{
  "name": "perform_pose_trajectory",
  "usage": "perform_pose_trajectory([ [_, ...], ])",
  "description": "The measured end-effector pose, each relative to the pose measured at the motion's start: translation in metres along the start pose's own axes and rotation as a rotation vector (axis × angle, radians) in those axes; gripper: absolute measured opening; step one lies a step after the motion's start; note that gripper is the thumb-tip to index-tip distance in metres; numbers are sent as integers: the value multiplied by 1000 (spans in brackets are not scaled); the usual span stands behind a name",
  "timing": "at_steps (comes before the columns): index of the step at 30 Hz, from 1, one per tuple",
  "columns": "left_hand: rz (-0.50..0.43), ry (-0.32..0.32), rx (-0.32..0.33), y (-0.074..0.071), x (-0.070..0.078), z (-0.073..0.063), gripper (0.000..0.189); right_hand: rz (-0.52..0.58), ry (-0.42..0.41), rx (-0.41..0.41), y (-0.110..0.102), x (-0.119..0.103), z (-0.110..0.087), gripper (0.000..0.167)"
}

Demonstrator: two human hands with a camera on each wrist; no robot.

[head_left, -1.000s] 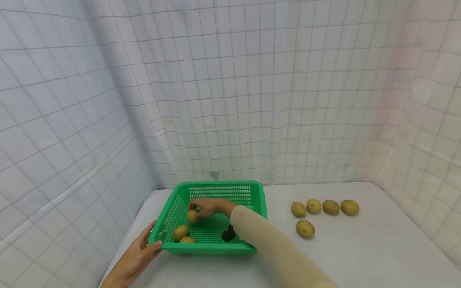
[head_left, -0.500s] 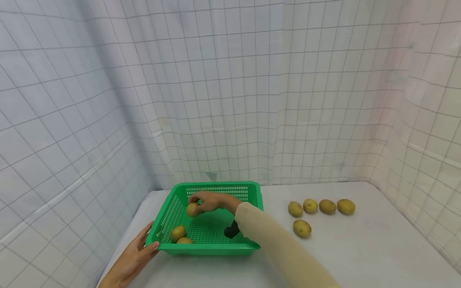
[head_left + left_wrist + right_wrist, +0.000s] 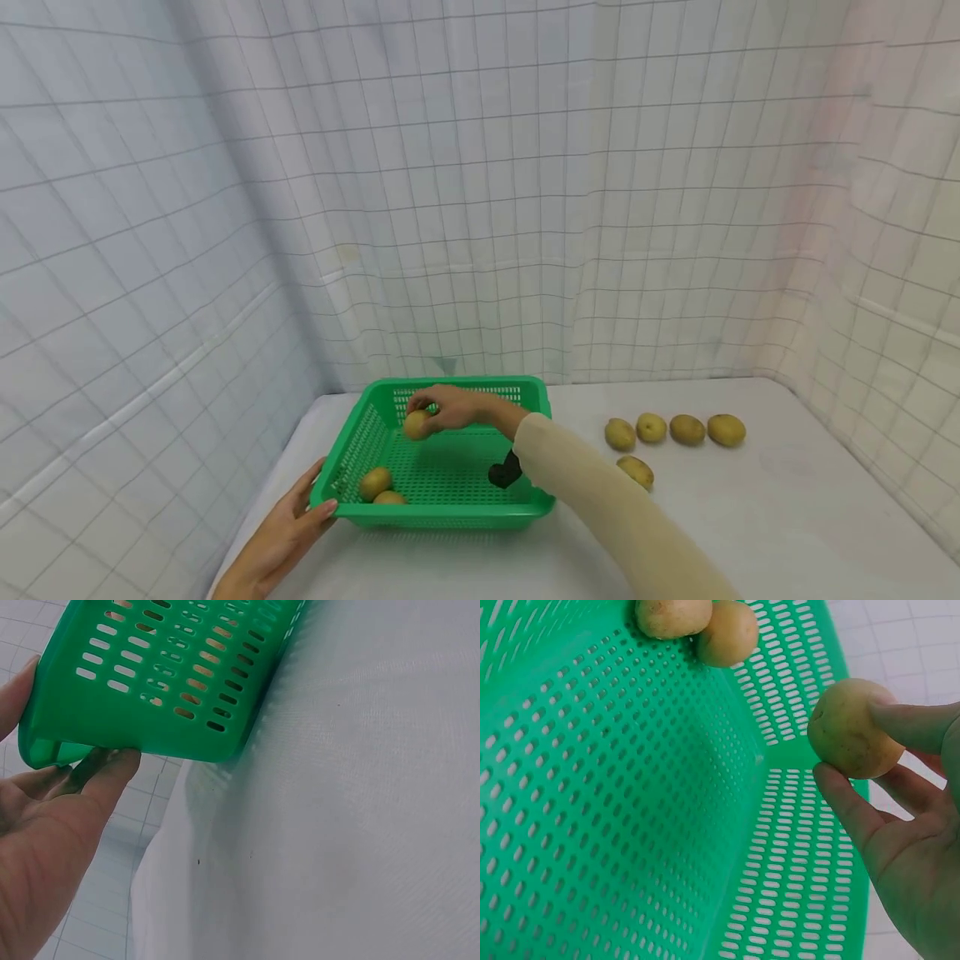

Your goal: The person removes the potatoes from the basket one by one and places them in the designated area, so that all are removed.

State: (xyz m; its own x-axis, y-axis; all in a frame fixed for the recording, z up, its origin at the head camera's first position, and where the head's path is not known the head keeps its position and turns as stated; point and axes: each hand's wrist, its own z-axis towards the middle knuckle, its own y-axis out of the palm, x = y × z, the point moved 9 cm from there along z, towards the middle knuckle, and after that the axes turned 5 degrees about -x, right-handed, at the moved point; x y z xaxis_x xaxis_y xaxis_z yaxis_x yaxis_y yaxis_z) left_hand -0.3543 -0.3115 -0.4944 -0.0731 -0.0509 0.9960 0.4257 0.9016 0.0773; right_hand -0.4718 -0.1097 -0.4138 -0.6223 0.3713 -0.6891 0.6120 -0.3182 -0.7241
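A green plastic basket point(image 3: 442, 522) with slotted walls stands on the white-covered table. My left hand point(image 3: 288, 529) grips its near left corner, thumb on the rim and fingers beneath it in the left wrist view. Inside the basket, toward its far left, my right hand point(image 3: 453, 407) pinches a potato point(image 3: 851, 729) between thumb and fingers, raised above the basket floor. Two other potatoes lie together in the near left corner: one potato point(image 3: 376, 483) and, partly hidden by the rim, a second potato point(image 3: 390, 497).
Several potatoes lie right of the basket: a row with its rightmost potato point(image 3: 727, 430), and a nearer potato point(image 3: 636, 472) partly covered by the right sleeve point(image 3: 607, 500). A black device point(image 3: 506, 471) sits under the right wrist. Grid-patterned white curtains point(image 3: 480, 208) enclose the table.
My right hand has lifted the potato up from the basket floor and shifted slightly right. My left hand keeps its hold on the basket corner.
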Motion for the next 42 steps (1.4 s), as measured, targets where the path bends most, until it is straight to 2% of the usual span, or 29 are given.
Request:
perform_pose_trajectory([
  [4, 3, 6, -11, 1, 1, 1, 87, -14, 8, 6, -8, -1, -9, 37],
  [11, 3, 39, 4, -2, 2, 0, 85, 40, 28, 33, -16, 3, -27, 38],
  [17, -38, 44, -87, 5, -6, -2, 84, 64, 69, 55, -16, 12, -50, 39],
  [22, -47, 82, -103, 4, -5, -7, 83, 84, 68, 106, -21, 19, -61, 37],
  [25, -22, 59, -111, 4, -7, -11, 82, 100, 76, 139, -22, 24, -68, 34],
  [30, 14, 5, -93, 2, -13, -18, 83, 116, 73, 173, -20, 28, -78, 28],
  [37, 12, 53, -76, 2, -4, -13, 81, 135, 82, 214, -29, 34, -98, 34],
  [42, 24, 46, -42, 4, 3, -5, 82, 126, 103, 243, -43, 42, -114, 33],
])
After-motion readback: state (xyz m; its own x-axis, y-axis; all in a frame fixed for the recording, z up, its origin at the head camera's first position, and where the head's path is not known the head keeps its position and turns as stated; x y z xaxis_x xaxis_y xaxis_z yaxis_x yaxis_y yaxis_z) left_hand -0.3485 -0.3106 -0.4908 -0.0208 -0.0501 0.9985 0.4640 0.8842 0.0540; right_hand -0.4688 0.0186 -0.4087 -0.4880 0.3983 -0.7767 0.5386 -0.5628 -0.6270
